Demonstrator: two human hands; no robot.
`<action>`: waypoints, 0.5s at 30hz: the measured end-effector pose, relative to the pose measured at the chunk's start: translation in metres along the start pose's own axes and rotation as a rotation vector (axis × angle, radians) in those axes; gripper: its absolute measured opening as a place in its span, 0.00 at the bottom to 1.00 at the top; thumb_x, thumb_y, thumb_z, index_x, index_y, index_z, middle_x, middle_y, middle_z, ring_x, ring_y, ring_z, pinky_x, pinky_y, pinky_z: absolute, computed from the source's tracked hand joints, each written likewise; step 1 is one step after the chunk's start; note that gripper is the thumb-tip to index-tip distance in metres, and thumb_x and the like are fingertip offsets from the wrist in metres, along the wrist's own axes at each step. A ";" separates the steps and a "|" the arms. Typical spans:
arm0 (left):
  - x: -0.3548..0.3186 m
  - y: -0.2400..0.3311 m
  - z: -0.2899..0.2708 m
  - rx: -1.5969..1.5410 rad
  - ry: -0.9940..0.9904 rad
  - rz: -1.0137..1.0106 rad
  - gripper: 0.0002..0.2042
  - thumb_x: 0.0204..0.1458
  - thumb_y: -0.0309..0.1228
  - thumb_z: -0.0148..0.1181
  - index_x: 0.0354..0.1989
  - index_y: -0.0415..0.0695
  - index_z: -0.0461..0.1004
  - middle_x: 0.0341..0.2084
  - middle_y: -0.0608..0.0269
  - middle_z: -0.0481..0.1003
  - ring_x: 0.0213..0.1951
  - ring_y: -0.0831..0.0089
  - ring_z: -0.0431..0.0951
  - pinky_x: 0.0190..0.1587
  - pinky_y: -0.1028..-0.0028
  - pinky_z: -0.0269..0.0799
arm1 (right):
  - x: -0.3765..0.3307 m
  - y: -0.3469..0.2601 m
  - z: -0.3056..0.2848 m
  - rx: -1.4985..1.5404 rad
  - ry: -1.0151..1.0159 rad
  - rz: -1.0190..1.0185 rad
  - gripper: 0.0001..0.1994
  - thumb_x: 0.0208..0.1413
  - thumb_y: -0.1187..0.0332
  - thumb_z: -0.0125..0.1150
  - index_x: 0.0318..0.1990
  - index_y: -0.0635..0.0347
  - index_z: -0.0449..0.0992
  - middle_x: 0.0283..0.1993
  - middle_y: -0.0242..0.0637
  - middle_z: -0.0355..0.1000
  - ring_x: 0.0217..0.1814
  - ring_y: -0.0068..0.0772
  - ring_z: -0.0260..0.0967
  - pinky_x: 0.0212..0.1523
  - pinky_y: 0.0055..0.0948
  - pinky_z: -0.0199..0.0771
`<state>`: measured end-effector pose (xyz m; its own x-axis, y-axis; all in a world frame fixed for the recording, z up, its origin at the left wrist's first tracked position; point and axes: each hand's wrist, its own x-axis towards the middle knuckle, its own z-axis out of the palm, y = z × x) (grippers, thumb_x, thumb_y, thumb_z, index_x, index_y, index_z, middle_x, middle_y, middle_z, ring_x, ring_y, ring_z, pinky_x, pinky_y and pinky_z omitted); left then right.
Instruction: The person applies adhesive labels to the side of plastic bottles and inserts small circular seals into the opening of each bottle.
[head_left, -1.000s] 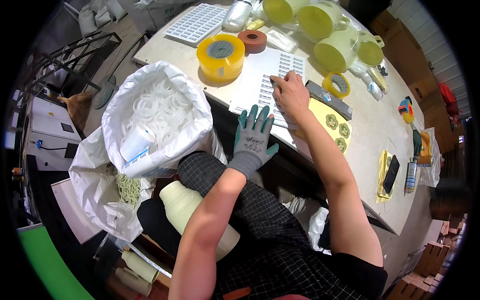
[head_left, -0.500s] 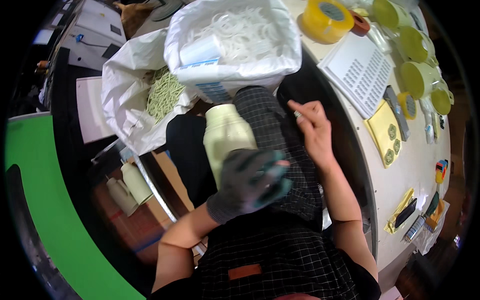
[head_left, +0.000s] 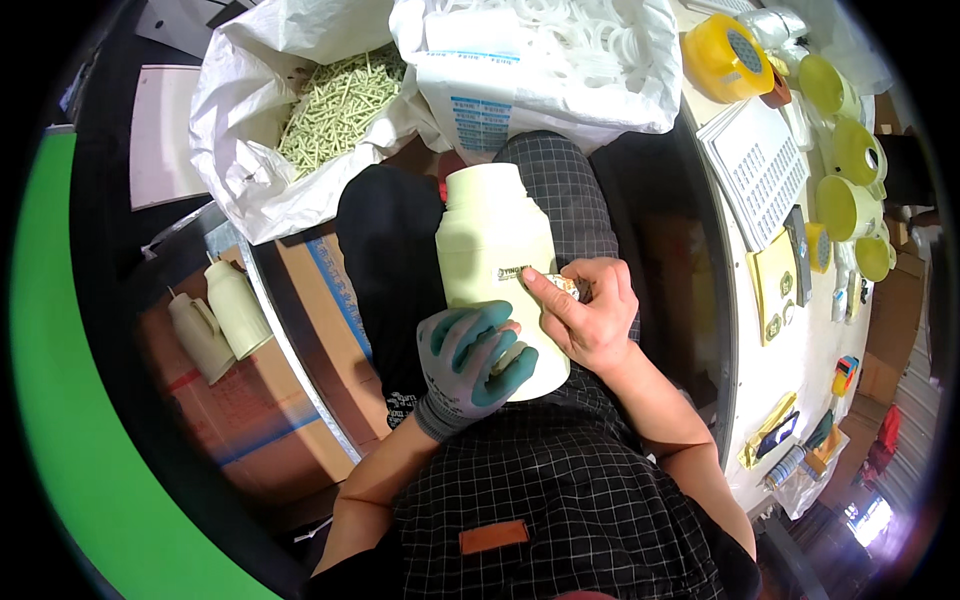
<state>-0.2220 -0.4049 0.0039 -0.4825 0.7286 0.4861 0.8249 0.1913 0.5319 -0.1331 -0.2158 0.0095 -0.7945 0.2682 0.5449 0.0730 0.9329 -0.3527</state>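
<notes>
A pale yellow-green vacuum flask body (head_left: 495, 225) lies tilted on my lap, its narrower neck away from me. My left hand (head_left: 470, 360), in a grey and teal work glove, lies with bent fingers around its lower left side. One bare fingertip sticks out of the glove. My bare right hand (head_left: 595, 315) is at the flask's right side, one digit pressed on a small dark-printed label (head_left: 512, 274) on its wall. A small whitish, patterned thing (head_left: 566, 286) sits in the curled fingers of that hand; its kind is unclear.
Beyond my knees stand a white sack of pale green strips (head_left: 345, 110) and a sack of translucent rings (head_left: 590, 35). Right, a worktable (head_left: 715, 400) bears yellow tape (head_left: 725, 58), printed sheets (head_left: 755, 165) and several green cups (head_left: 848, 208). Two handled flasks (head_left: 238, 310) lie at left.
My right hand has come from beside the flask onto its label. My gloved left hand has moved slightly left and lower on the flask. The whole view has shifted.
</notes>
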 end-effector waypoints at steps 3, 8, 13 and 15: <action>-0.001 -0.001 0.000 -0.014 -0.014 0.002 0.19 0.48 0.36 0.74 0.49 0.49 0.77 0.51 0.62 0.78 0.52 0.63 0.76 0.52 0.56 0.69 | 0.006 -0.002 -0.001 -0.051 -0.023 -0.049 0.30 0.36 0.70 0.70 0.53 0.35 0.89 0.38 0.27 0.72 0.39 0.29 0.69 0.36 0.26 0.74; -0.007 -0.006 0.007 0.004 -0.020 0.078 0.20 0.49 0.36 0.73 0.50 0.49 0.76 0.53 0.60 0.77 0.53 0.61 0.75 0.53 0.56 0.69 | 0.007 0.000 -0.003 -0.102 -0.033 -0.079 0.29 0.37 0.68 0.70 0.53 0.34 0.89 0.38 0.27 0.72 0.40 0.29 0.70 0.36 0.26 0.74; -0.001 0.001 0.006 0.075 0.000 -0.030 0.23 0.51 0.42 0.71 0.55 0.48 0.76 0.59 0.56 0.76 0.58 0.59 0.72 0.60 0.55 0.63 | 0.012 -0.001 -0.008 -0.138 -0.062 -0.114 0.29 0.37 0.67 0.71 0.54 0.36 0.88 0.41 0.26 0.73 0.40 0.29 0.70 0.37 0.26 0.75; 0.005 0.003 0.001 0.098 -0.100 -0.097 0.25 0.52 0.44 0.70 0.57 0.48 0.76 0.61 0.54 0.75 0.60 0.59 0.70 0.62 0.55 0.61 | 0.014 -0.001 -0.010 -0.166 -0.080 -0.145 0.28 0.38 0.67 0.71 0.53 0.38 0.88 0.42 0.26 0.74 0.40 0.29 0.70 0.37 0.25 0.75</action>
<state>-0.2217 -0.3996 0.0070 -0.5336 0.7646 0.3614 0.8030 0.3239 0.5002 -0.1385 -0.2103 0.0249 -0.8486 0.1148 0.5164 0.0475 0.9888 -0.1417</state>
